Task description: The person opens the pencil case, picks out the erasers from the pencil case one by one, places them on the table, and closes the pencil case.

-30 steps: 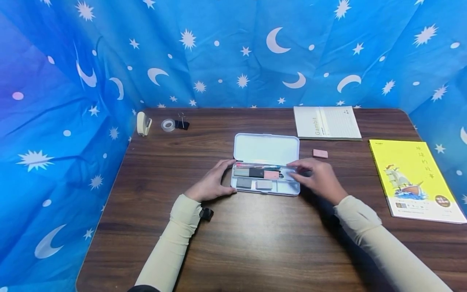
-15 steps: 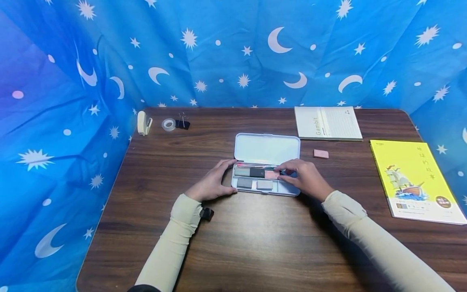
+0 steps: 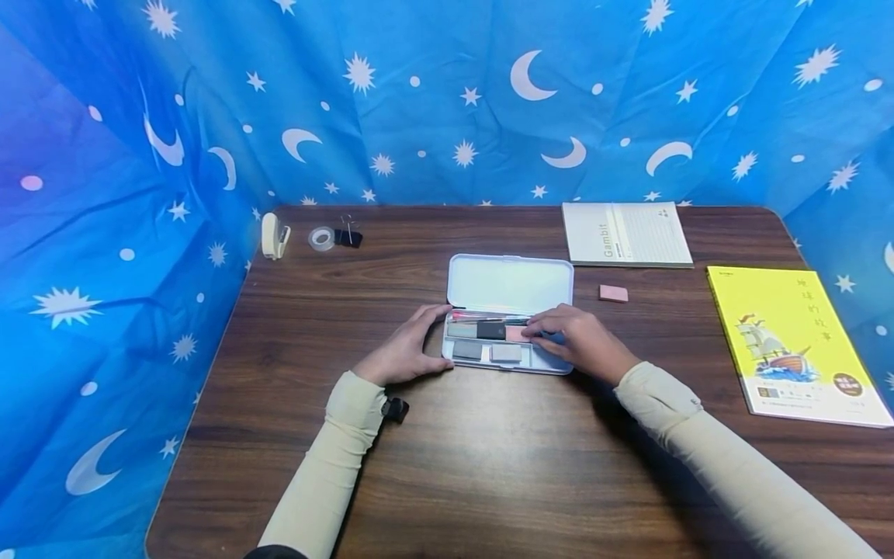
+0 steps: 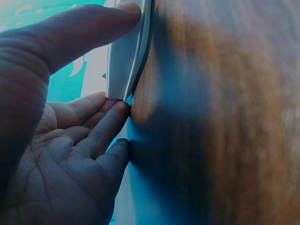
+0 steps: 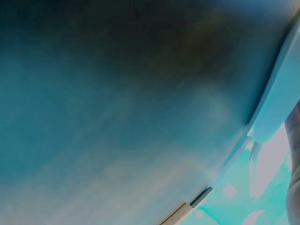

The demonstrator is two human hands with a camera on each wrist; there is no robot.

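Note:
An open white pencil case (image 3: 511, 281) lies mid-table with its lid raised at the back. My left hand (image 3: 400, 351) holds its left end, thumb at the front corner and fingers at the back. The left wrist view has this hand (image 4: 70, 154) around the case's end (image 4: 123, 61). Inside lie pens (image 3: 482, 317), a grey block (image 3: 462, 331), a black block (image 3: 491, 331) and a pink eraser (image 3: 515, 333). Thumb and index of my right hand (image 3: 583, 341) pinch the pink eraser's right end. In front sit a dark grey block (image 3: 466, 350) and a light eraser (image 3: 506, 353).
Another pink eraser (image 3: 613, 293) lies right of the case, before a pale notebook (image 3: 628, 234). A yellow book (image 3: 789, 334) is farther right. At the back left are a stapler (image 3: 275, 236), a tape roll (image 3: 321, 238) and a black binder clip (image 3: 348, 237).
My right hand has moved left from the case's right end, over the compartment, to the pink eraser. The left hand has stayed on the case's left end.

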